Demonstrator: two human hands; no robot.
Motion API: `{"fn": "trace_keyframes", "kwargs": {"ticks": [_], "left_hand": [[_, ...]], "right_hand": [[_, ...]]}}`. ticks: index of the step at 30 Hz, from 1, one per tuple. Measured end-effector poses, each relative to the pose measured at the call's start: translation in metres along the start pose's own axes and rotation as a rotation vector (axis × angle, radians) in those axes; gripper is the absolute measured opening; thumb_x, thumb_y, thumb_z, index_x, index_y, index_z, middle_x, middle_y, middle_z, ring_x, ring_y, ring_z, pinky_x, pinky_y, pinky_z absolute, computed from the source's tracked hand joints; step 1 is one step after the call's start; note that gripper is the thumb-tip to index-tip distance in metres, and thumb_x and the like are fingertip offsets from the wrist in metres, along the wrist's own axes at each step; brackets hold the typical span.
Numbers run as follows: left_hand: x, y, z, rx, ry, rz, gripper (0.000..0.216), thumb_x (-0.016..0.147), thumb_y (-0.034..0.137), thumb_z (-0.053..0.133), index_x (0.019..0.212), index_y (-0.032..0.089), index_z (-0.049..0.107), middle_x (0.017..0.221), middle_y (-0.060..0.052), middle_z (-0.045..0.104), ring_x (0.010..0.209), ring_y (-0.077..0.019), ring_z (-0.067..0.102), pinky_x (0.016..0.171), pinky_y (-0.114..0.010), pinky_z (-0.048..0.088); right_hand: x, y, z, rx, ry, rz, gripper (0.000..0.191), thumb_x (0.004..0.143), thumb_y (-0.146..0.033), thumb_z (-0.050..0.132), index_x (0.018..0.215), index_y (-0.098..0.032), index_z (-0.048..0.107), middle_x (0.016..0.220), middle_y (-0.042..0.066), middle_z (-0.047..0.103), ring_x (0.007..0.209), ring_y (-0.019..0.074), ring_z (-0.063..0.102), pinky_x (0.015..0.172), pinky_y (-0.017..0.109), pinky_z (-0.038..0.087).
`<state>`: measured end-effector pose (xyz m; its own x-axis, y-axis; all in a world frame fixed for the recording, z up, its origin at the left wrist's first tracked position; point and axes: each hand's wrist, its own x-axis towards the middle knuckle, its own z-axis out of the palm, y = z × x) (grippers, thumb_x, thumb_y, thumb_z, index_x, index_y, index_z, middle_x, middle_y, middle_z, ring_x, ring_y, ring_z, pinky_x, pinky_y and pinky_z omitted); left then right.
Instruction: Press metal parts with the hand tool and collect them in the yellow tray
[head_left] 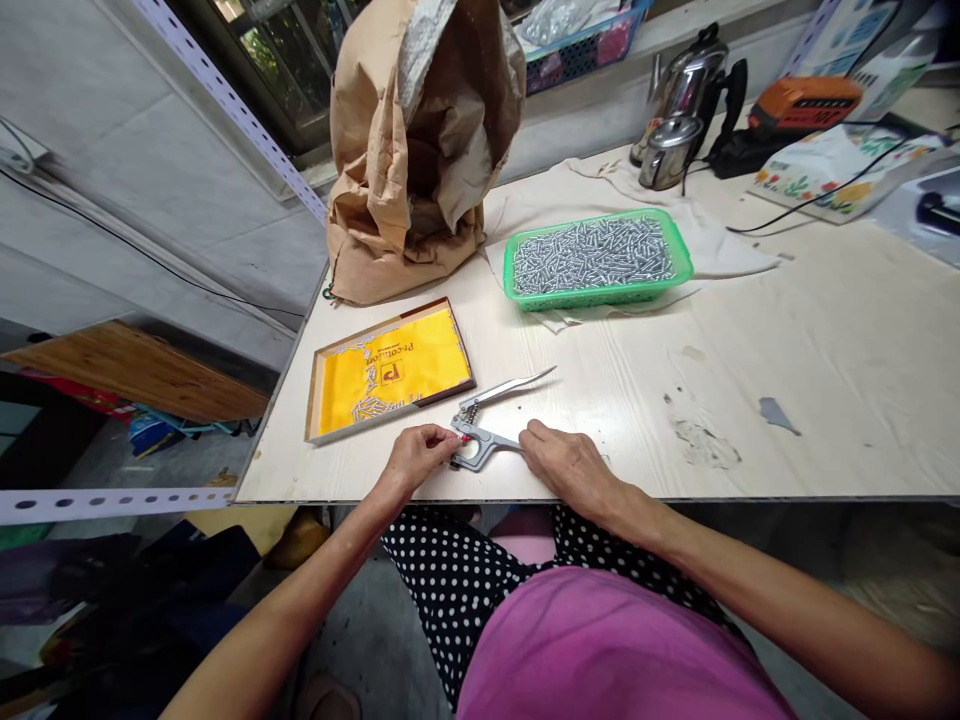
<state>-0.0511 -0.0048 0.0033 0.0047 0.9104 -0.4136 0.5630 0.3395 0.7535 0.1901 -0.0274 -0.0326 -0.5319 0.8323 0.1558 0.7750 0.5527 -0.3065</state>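
Note:
Grey metal spring-loaded pliers (491,437) lie near the table's front edge, with their handles spread and pointing right. My right hand (566,462) is closed on the end of the lower handle; the upper handle stands free. My left hand (421,455) pinches with thumb and forefinger at the head of the pliers, beside a small red spot. What sits between those fingertips is too small to make out. Just behind my left hand is a shallow tray (431,385) with a yellow bottom, holding loose small silvery metal pieces mostly along its near and left sides.
A green plastic basket (517,295) full of small silvery metal pieces stands on a cloth (720,255) further back. A large open brown paper bag (367,220) is at the back left. Metal kettle (686,80), metal cup (670,152) and orange battery (806,103) stand back right.

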Motion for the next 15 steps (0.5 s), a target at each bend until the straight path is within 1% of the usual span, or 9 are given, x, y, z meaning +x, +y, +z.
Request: {"fn": "trace_keyframes", "kwargs": {"ticks": [2, 4, 6, 8, 10, 12, 13, 15], "left_hand": [[-0.001, -0.001, -0.002, -0.014, 0.035, -0.024, 0.035, 0.063, 0.046, 0.068, 0.074, 0.013, 0.068, 0.066, -0.004, 0.066, 0.059, -0.014, 0.055, 0.057, -0.025, 0.041], [-0.002, -0.001, -0.005, -0.03, 0.072, -0.037, 0.033, 0.062, 0.045, 0.068, 0.073, 0.014, 0.067, 0.066, -0.004, 0.066, 0.06, -0.0144, 0.056, 0.059, -0.025, 0.043], [-0.004, -0.002, -0.008, -0.037, 0.097, -0.041, 0.034, 0.061, 0.046, 0.068, 0.072, 0.014, 0.066, 0.066, -0.003, 0.065, 0.061, -0.0146, 0.056, 0.059, -0.026, 0.043], [-0.005, -0.002, -0.009, -0.041, 0.108, -0.043, 0.034, 0.06, 0.046, 0.068, 0.072, 0.014, 0.066, 0.066, -0.003, 0.065, 0.061, -0.0147, 0.056, 0.059, -0.026, 0.044], [-0.007, -0.002, -0.009, -0.045, 0.107, -0.042, 0.035, 0.061, 0.047, 0.068, 0.073, 0.014, 0.066, 0.067, -0.003, 0.065, 0.061, -0.0147, 0.055, 0.058, -0.026, 0.043], [-0.009, -0.002, -0.008, -0.041, 0.102, -0.039, 0.036, 0.062, 0.048, 0.067, 0.074, 0.014, 0.066, 0.068, -0.004, 0.065, 0.061, -0.0146, 0.055, 0.058, -0.026, 0.043], [-0.009, -0.002, -0.008, -0.037, 0.101, -0.036, 0.036, 0.062, 0.048, 0.067, 0.074, 0.014, 0.066, 0.068, -0.004, 0.065, 0.061, -0.0145, 0.055, 0.058, -0.026, 0.043], [-0.011, -0.002, -0.009, -0.03, 0.099, -0.031, 0.036, 0.063, 0.048, 0.067, 0.075, 0.014, 0.066, 0.069, -0.004, 0.065, 0.06, -0.0145, 0.055, 0.058, -0.026, 0.043]], "right_hand": [[0.002, 0.002, -0.001, -0.03, -0.021, 0.019, 0.02, 0.094, -0.013, 0.041, 0.087, -0.016, 0.059, 0.086, 0.005, 0.06, 0.066, 0.0138, 0.048, 0.052, 0.029, 0.023], [0.002, 0.002, -0.005, -0.073, -0.007, -0.003, 0.02, 0.093, -0.011, 0.042, 0.096, -0.017, 0.061, 0.091, 0.007, 0.06, 0.073, 0.0159, 0.049, 0.056, 0.029, 0.028], [0.001, 0.0, -0.009, -0.089, 0.035, -0.092, 0.026, 0.093, -0.01, 0.043, 0.112, -0.021, 0.059, 0.097, 0.007, 0.059, 0.08, 0.0178, 0.049, 0.063, 0.03, 0.031], [-0.001, -0.003, -0.013, -0.058, 0.063, -0.233, 0.033, 0.095, -0.013, 0.044, 0.123, -0.027, 0.055, 0.098, 0.007, 0.058, 0.082, 0.0181, 0.048, 0.067, 0.032, 0.033], [-0.002, -0.007, -0.014, -0.015, 0.034, -0.392, 0.031, 0.097, -0.017, 0.044, 0.122, -0.029, 0.056, 0.097, 0.006, 0.058, 0.081, 0.0178, 0.047, 0.068, 0.033, 0.033], [-0.002, -0.011, -0.013, 0.005, -0.046, -0.504, 0.025, 0.097, -0.019, 0.046, 0.116, -0.028, 0.06, 0.095, 0.005, 0.058, 0.081, 0.0177, 0.047, 0.069, 0.033, 0.033], [-0.001, -0.012, -0.012, 0.005, -0.09, -0.528, 0.024, 0.097, -0.02, 0.047, 0.113, -0.028, 0.062, 0.094, 0.005, 0.058, 0.081, 0.0178, 0.047, 0.069, 0.033, 0.034], [-0.001, -0.013, -0.009, -0.011, -0.156, -0.526, 0.022, 0.096, -0.02, 0.049, 0.111, -0.027, 0.063, 0.094, 0.005, 0.058, 0.082, 0.0181, 0.048, 0.07, 0.034, 0.035]]}}
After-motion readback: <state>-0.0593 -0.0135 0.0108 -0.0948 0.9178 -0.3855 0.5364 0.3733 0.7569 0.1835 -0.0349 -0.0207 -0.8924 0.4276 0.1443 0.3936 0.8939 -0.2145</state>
